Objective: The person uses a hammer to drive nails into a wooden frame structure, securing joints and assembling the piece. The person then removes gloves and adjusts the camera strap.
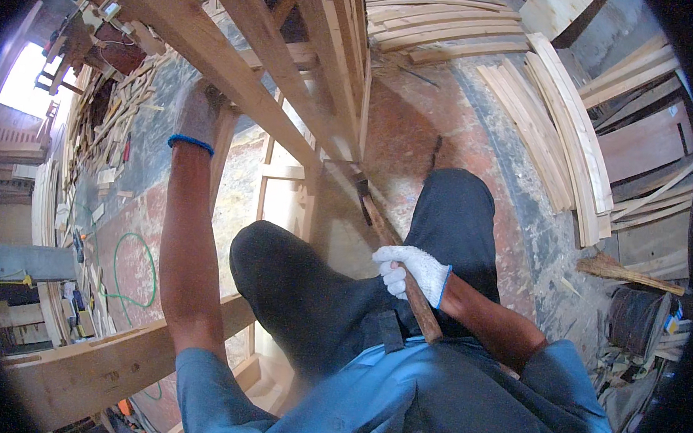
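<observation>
My right hand (411,273), in a white knit glove with a blue cuff, is closed around the wooden handle of a hammer (382,221). The hammer's dark head lies up and to the left, close to the end of a wooden frame's bars. At the upper left, my left hand (197,109), in a similar glove, is raised against the wooden frame (253,94); its fingers are hidden behind a bar, so its grip does not show. Several long planed bars of the frame run from the top of the view down to near the hammer head.
Long boards (530,132) are stacked on the floor at the right, with more at the top. A straw broom (628,274) lies at the right. A thick wooden beam (105,359) crosses the lower left. Offcuts (115,113) and a green hose (153,276) lie at the left.
</observation>
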Tool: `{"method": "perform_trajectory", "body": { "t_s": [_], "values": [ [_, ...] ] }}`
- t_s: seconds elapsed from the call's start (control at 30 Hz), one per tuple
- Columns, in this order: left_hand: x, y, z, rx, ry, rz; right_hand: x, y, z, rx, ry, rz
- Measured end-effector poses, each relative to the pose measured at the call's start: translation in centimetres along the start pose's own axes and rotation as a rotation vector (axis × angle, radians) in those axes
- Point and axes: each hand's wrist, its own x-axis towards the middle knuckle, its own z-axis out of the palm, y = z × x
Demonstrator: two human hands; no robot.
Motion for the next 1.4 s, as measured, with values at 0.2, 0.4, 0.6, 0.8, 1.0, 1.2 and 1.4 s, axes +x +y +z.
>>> {"method": "perform_trajectory", "body": {
  "t_s": [0.2,0.4,0.6,0.8,1.0,1.2,1.4],
  "values": [
    [-0.2,-0.2,0.8,0.043,0.043,-0.014,-0.3,0.0,0.0,0.040,-0.011,-0.013],
    [1.3,-0.9,-2.9,0.933,-0.016,0.319,-0.7,-1.2,0.5,0.080,-0.091,0.080],
    [-1.4,0.6,0.3,0.599,-0.073,0.200,-1.5,-2.9,1.5,-0.111,-0.011,-0.012],
    [-1.5,1.1,-1.0,0.226,0.031,0.006,-3.9,-3.4,2.6,-0.257,-0.019,-0.048],
    [-1.9,2.0,0.0,0.213,0.047,0.003,-4.0,-2.1,0.9,-0.235,0.009,-0.086],
    [-3.3,3.5,0.2,0.224,0.082,-0.018,-4.4,-2.5,1.5,-0.208,-0.004,-0.031],
    [-4.3,4.2,-0.2,0.269,0.137,-0.044,-4.4,-2.9,1.5,-0.134,-0.093,-0.015]
  ]
}}
